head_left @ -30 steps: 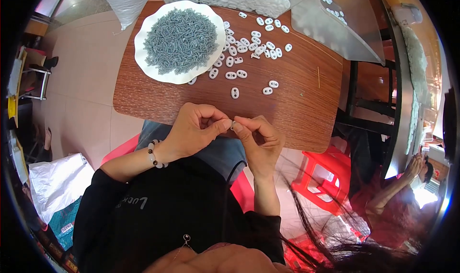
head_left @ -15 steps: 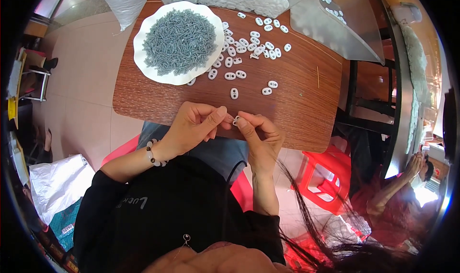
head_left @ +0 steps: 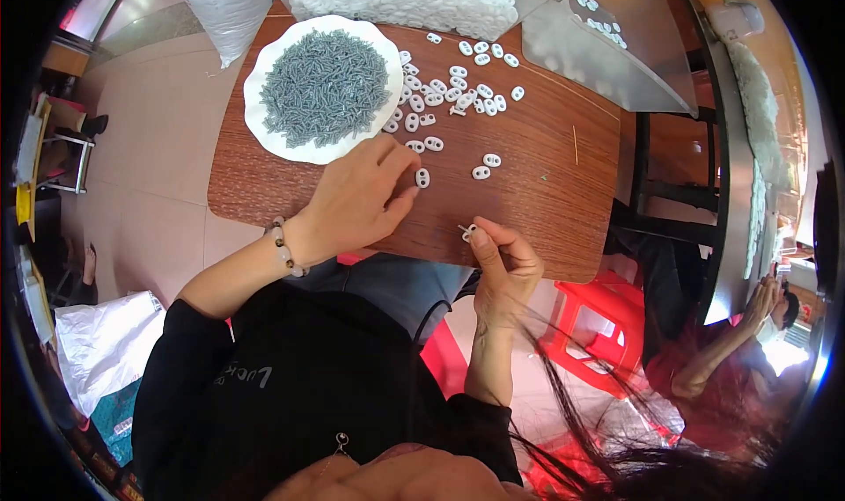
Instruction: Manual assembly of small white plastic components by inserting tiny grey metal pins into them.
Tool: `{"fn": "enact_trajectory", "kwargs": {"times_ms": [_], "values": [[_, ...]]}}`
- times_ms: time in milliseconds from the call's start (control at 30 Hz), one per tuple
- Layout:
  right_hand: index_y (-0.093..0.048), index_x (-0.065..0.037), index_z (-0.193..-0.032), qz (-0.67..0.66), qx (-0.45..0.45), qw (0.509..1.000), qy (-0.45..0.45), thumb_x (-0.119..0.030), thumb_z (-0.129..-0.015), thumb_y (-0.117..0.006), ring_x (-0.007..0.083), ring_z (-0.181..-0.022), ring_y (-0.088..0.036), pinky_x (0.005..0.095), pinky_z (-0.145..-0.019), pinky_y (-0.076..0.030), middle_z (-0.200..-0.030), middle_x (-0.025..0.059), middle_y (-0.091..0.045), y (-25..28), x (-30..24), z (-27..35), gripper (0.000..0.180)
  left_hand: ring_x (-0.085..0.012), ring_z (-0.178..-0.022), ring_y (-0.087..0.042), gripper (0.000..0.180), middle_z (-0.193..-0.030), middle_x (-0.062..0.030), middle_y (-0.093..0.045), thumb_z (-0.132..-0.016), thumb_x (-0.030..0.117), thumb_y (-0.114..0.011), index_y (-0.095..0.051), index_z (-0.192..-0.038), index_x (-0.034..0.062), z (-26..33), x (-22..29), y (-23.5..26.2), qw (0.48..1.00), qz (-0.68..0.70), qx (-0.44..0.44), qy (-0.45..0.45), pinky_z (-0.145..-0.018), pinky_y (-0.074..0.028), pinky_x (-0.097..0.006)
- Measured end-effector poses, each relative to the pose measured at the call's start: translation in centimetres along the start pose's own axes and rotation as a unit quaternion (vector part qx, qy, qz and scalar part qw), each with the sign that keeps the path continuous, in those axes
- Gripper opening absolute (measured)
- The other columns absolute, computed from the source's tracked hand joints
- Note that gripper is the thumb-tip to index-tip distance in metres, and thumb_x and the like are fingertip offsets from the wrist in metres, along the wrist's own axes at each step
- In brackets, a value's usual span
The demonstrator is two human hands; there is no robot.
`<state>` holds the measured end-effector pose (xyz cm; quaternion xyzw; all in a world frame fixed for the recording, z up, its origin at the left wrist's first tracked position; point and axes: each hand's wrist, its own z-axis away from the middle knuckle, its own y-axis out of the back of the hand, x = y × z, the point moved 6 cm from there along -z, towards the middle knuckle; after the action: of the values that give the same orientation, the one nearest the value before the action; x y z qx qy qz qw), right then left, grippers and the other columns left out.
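My left hand (head_left: 356, 200) reaches out over the brown wooden table (head_left: 546, 193), fingers spread, its fingertips right beside a small white oval piece (head_left: 422, 178). My right hand (head_left: 503, 268) stays at the table's near edge, pinching a small white piece with a thin pin (head_left: 467, 231) between thumb and fingers. Several more white oval pieces (head_left: 444, 87) lie scattered across the middle of the table. A white plate (head_left: 273, 131) heaped with small grey pins (head_left: 324, 86) sits at the left of the table.
A pile of white pieces (head_left: 414, 0) in clear plastic lies at the table's far edge, with a clear bag (head_left: 616, 52) to its right. A red plastic stool (head_left: 598, 325) stands below right. Another person (head_left: 748, 343) sits at the right rim. White bags (head_left: 97, 343) lie on the floor at left.
My hands were together at the table's near edge working one piece. The left hand has since moved forward over the table toward the loose white pieces; the right hand keeps its piece.
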<state>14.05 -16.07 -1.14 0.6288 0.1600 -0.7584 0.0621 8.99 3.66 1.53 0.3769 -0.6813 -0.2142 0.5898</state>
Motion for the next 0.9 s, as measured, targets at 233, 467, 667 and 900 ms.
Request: {"fn": "enact_trajectory", "kwargs": {"times_ms": [233,467,667,900], "values": [[-0.069,0.003,-0.098,0.009,0.002,1.000,0.001,0.004,-0.081,-0.070,0.0104,-0.077,-0.061,0.0217,-0.075,-0.048,-0.087,0.0069,-0.068,0.2,-0.2,0.1,0.016,-0.0307,-0.086,-0.057,0.029,-0.093,-0.0108,-0.054,-0.080,0.017,-0.070,-0.058,-0.104,0.0049,-0.5,0.5,-1.3,0.998,-0.051,0.021,-0.016,-0.069,-0.047,-0.039],[-0.069,0.003,-0.097,-0.008,-0.004,1.000,-0.004,0.002,-0.081,-0.071,0.0103,-0.077,-0.061,0.0223,-0.076,-0.048,-0.088,0.0065,-0.068,-0.1,-0.1,0.0,0.016,-0.0249,-0.079,-0.062,0.023,-0.091,-0.0109,-0.061,-0.082,0.009,-0.067,-0.060,-0.103,0.0016,0.4,0.7,-0.7,0.993,0.121,-0.005,0.010,-0.066,-0.050,-0.033],[-0.069,0.003,-0.097,-0.004,-0.007,1.000,0.003,0.002,-0.081,-0.071,0.0107,-0.077,-0.061,0.0221,-0.075,-0.048,-0.087,0.0069,-0.068,-0.1,0.2,-0.1,0.016,-0.0146,-0.068,-0.063,0.027,-0.080,-0.0103,-0.064,-0.083,0.003,-0.066,-0.061,-0.110,-0.0008,1.4,-0.1,-1.2,0.947,0.298,-0.024,0.114,-0.058,-0.050,-0.025],[-0.069,0.003,-0.098,0.000,-0.008,1.000,0.000,0.001,-0.082,-0.071,0.0096,-0.076,-0.061,0.0212,-0.073,-0.047,-0.086,0.0058,-0.068,-0.6,0.1,0.0,0.017,-0.0091,-0.064,-0.059,0.018,-0.081,-0.0058,-0.065,-0.084,0.009,-0.068,-0.060,-0.097,-0.0014,1.8,-1.0,-1.5,0.936,0.316,-0.026,0.156,-0.056,-0.049,-0.022]]}}
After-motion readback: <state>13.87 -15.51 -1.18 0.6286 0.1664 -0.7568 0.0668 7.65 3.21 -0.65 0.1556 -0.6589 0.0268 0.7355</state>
